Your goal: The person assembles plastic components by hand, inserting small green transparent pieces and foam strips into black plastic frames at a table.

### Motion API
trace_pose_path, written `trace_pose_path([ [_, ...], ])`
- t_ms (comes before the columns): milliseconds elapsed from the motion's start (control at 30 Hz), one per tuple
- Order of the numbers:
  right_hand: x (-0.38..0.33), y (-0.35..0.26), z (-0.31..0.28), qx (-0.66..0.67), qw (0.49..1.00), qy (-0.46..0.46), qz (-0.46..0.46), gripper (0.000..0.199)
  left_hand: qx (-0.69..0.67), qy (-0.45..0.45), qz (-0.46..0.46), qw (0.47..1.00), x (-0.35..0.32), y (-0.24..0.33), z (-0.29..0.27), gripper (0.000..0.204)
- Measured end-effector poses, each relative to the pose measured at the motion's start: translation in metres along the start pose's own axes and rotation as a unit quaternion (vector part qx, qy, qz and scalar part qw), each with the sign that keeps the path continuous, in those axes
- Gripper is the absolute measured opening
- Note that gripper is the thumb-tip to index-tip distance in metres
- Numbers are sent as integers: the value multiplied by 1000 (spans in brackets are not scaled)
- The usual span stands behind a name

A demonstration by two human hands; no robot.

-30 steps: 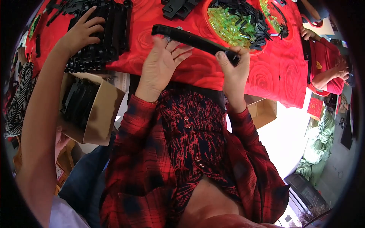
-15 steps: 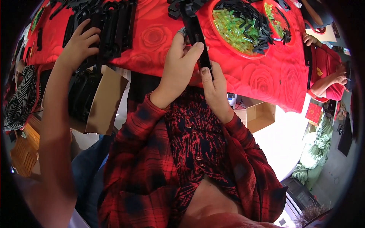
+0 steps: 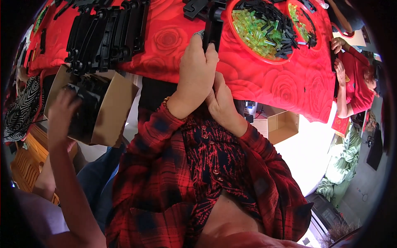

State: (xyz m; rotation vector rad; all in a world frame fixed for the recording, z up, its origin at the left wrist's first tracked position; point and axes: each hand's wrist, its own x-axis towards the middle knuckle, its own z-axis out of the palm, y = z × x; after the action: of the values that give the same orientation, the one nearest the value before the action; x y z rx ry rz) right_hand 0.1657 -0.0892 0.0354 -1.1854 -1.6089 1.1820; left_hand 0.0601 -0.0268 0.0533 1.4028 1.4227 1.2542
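Your left hand [image 3: 195, 74] grips the long black part [image 3: 214, 28], which points away from your body; its near end is hidden by your hands. Your right hand [image 3: 225, 103] curls just below, nearer to this end; whether it grips, I cannot tell. Around, from left: a co-worker's hand [image 3: 63, 110] at the cardboard box [image 3: 112, 113], a row of black parts [image 3: 103, 39], then the red basin [image 3: 275, 62], near the part.

Black bar [image 3: 213, 29], its near end probably hidden by the hands [image 3: 196, 74].
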Motion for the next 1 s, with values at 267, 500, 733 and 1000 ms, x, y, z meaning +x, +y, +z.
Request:
trace_pose_path([
  [267,-1,-1,0,-19,1000,-15,0,38,-74,-37,-86,993,-1,15,-8,12],
  [500,-5,-2,6,-58,998,-2,-26,41,-116,-32,-53,991,-9,19,-8,11],
  [733,-9,3,15,-124,991,2,-43,40,-127,-20,-77,989,-10,11,-9,12],
  [1000,19,-31,-55,-46,943,-278,177,44,10,-109,-104,989,-17,-13,-29,18],
])
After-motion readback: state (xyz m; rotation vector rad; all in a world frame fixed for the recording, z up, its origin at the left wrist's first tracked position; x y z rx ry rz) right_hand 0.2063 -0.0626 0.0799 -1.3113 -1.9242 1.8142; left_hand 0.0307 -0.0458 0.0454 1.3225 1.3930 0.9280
